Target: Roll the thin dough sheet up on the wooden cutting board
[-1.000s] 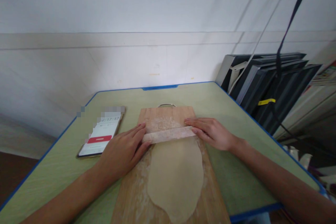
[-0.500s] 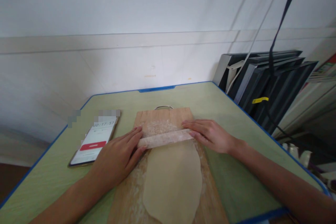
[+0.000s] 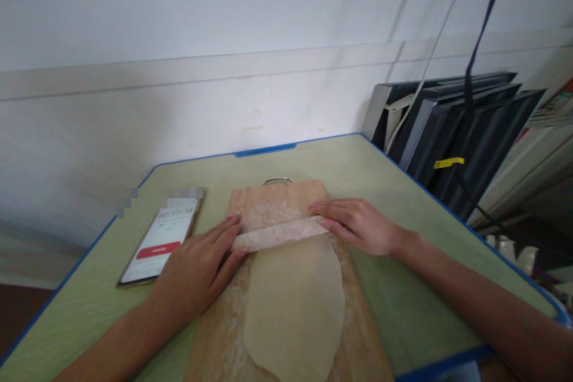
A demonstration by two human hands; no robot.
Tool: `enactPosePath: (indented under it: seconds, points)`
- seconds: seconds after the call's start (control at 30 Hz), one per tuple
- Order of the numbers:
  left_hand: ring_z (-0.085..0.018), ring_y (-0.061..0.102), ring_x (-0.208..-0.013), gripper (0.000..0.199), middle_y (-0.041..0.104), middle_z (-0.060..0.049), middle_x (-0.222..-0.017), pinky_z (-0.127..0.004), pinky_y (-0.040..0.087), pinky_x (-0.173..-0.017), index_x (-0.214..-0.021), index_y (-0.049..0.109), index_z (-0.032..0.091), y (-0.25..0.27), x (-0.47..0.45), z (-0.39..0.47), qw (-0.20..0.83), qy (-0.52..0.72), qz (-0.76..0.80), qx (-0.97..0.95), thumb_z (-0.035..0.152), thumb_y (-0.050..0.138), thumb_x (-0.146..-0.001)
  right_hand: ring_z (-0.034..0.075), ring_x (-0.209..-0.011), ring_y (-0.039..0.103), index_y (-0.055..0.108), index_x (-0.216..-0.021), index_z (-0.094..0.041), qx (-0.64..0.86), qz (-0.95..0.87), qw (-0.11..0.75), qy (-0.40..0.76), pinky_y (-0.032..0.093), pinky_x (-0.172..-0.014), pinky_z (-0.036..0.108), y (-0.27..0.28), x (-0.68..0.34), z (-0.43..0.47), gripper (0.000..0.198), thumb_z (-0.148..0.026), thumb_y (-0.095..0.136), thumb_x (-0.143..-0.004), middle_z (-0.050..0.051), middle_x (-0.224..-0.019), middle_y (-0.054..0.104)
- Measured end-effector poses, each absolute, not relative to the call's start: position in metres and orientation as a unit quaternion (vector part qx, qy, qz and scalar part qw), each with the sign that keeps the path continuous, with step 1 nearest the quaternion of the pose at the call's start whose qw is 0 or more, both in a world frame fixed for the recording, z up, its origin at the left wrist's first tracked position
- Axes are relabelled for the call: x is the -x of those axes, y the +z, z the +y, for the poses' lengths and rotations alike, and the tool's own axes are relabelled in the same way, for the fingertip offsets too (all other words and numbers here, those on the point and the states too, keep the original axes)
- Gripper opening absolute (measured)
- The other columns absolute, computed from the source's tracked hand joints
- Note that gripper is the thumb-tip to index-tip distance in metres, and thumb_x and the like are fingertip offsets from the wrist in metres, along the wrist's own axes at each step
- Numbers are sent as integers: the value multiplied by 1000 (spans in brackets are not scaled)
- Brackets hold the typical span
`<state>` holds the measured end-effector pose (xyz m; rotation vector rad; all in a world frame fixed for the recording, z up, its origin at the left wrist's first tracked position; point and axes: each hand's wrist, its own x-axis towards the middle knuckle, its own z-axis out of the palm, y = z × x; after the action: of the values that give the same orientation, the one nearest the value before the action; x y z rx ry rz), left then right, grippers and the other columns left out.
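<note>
A floured rolling pin (image 3: 280, 235) lies across the far end of a flat sheet of dough (image 3: 295, 310). My left hand (image 3: 201, 265) grips the pin's left end between thumb and fingers. At the other end, my right hand (image 3: 356, 225) holds the pin the same way. Beneath the dough is a wooden board (image 3: 215, 340), dusted with flour, with a metal handle (image 3: 277, 181) at its far edge. The dough is a long oval whose near edge reaches the bottom of the view.
A phone (image 3: 159, 245) showing a running timer lies left of the board on the green table (image 3: 380, 286) with blue edging. Dark flat panels (image 3: 465, 131) lean beyond the table's right edge, with a black strap (image 3: 486, 30) hanging before them. A white wall (image 3: 201, 113) stands behind.
The view has tilted slightly. Both hands keep their hold on the rolling pin, which stays at the dough's far end. The phone's timer has advanced by a second.
</note>
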<state>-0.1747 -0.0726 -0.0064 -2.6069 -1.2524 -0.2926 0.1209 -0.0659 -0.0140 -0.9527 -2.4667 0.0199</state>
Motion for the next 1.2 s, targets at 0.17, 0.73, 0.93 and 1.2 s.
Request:
enactPosePath:
  seconds: [0.17,0.73,0.93,1.2]
  points:
    - [-25,59,-103,56,60,-14,-116,-41,52,-82,-110,56,11,-7,172,-82,128,-88,-438,886,49,21,-90,21,-95,63,60,-105,-13,359,-901,244,12,51,-81,34,-14,-121,-65,35,-29,32,-94,10,-105,67]
    - [-24,61,-100,39,60,-12,-118,-37,52,-80,-103,55,18,-9,168,-98,103,-103,-418,897,47,33,-88,18,-98,62,62,-102,-10,271,-921,278,23,49,-84,30,-8,-120,-71,32,-26,36,-93,12,-105,67]
    - [-24,59,-104,50,59,-9,-120,-37,51,-84,-124,44,18,-6,170,-87,96,-116,-415,897,49,35,-86,19,-104,58,62,-104,-11,332,-907,257,41,46,-90,34,-8,-113,-68,35,-26,32,-94,11,-110,64]
    - [-26,55,-110,65,55,-15,-124,-39,49,-87,-120,50,11,-4,175,-83,110,-61,-448,885,59,25,-84,19,-98,61,65,-94,-10,305,-922,240,-5,49,-85,33,-4,-116,-75,38,-26,30,-94,12,-105,67]
